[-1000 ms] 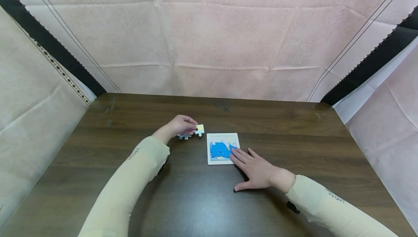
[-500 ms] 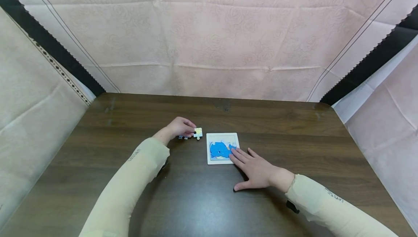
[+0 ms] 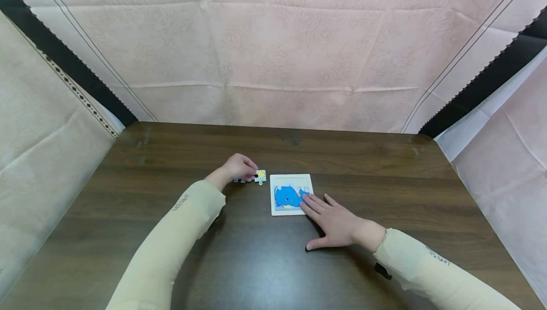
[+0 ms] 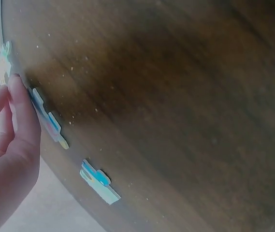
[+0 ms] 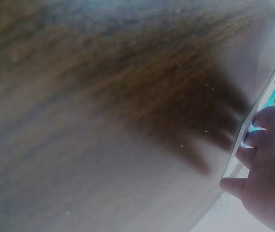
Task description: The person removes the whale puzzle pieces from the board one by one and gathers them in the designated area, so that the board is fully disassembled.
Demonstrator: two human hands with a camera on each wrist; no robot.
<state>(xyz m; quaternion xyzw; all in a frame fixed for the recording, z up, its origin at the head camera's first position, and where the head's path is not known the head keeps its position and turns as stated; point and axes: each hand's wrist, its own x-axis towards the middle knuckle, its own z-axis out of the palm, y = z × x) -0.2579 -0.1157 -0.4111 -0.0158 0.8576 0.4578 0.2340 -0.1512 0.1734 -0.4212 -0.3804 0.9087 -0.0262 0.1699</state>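
Note:
My left hand [image 3: 240, 166] pinches a yellow and light-blue jigsaw piece [image 3: 260, 176] between thumb and fingers, just left of a white-framed puzzle board [image 3: 290, 176]. In the left wrist view the same jigsaw piece [image 4: 5, 63] shows at the fingertips. Two other loose pieces, a nearer one [image 4: 98, 181] and one beside the thumb [image 4: 48, 118], lie on the table; from the head they are mostly hidden under the hand. A blue whale picture [image 3: 288, 196] fills part of the board. My right hand [image 3: 335, 223] rests with spread, straight fingers on the board's lower right side.
The brown wooden table [image 3: 239, 262] spreads out around the board. Pale patterned cloth [image 3: 278, 53] hangs behind its far edge and at both sides. In the right wrist view the board's edge [image 5: 246, 125] lies under the fingers.
My left hand has come slightly nearer to me with the pinched jigsaw piece, then shifted a little right. The loose pieces below it are more covered. My right hand and the board stay put.

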